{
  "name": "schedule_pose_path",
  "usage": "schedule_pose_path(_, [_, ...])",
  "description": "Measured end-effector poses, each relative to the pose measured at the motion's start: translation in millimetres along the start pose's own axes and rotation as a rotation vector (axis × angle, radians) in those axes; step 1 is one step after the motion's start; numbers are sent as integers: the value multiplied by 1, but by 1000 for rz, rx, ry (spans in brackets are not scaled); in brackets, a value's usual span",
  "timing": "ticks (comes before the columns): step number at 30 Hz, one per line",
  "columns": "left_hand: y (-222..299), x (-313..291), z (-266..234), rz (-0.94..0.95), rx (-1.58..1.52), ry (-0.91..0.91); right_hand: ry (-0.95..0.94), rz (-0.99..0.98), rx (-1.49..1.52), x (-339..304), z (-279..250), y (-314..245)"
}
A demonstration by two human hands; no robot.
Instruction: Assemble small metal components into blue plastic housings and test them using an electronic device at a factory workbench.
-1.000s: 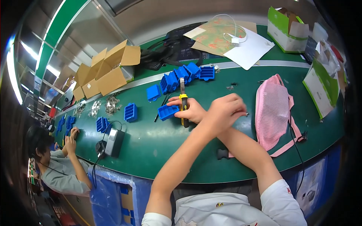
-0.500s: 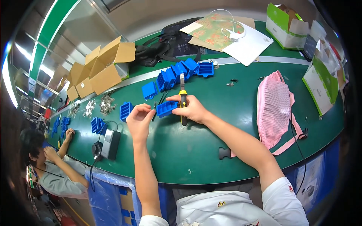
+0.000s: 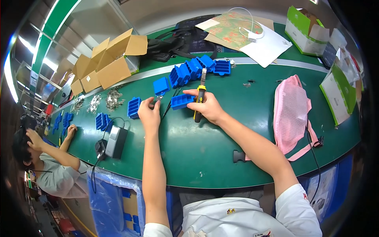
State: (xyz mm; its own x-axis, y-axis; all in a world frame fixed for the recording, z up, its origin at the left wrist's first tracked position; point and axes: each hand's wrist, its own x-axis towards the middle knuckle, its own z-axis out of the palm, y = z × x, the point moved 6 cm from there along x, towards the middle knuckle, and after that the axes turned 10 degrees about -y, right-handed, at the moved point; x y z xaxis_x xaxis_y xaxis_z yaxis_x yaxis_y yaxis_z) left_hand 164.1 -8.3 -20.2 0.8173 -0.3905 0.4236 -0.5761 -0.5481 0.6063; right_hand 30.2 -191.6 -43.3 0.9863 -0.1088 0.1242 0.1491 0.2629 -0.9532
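My right hand holds a small blue compartment box between thumb and fingers, its open top showing several slots. The same hand grips a tool with a yellow-and-black handle and a flat metal tip, pointing away from me. My left hand is closed in a pinch just left of the box, apart from it. A small shiny metal piece shows at its fingertips. Beyond it lies a flat blue piece, and thin dark rods lie between the hands.
Several blue boxes stand at the back, another to the left. Metal parts lie in piles before cardboard boxes. A grey power adapter sits near left, a pink mesh bag right. A co-worker sits at left.
The view has shifted slightly. My left fingertips have parted from the box, leaving a wider gap. The tool in my right hand now leans more to the right.
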Motion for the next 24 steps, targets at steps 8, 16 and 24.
schedule_pose_path(8, [-10,13,29,-11,-113,-55,49,-126,-115,1,-8,-8])
schedule_pose_path(16, [-56,29,18,84,-301,-131,51,-179,-34,25,4,23])
schedule_pose_path(24, [72,-1,-18,196,-263,-70,81,52,-125,-18,6,-31])
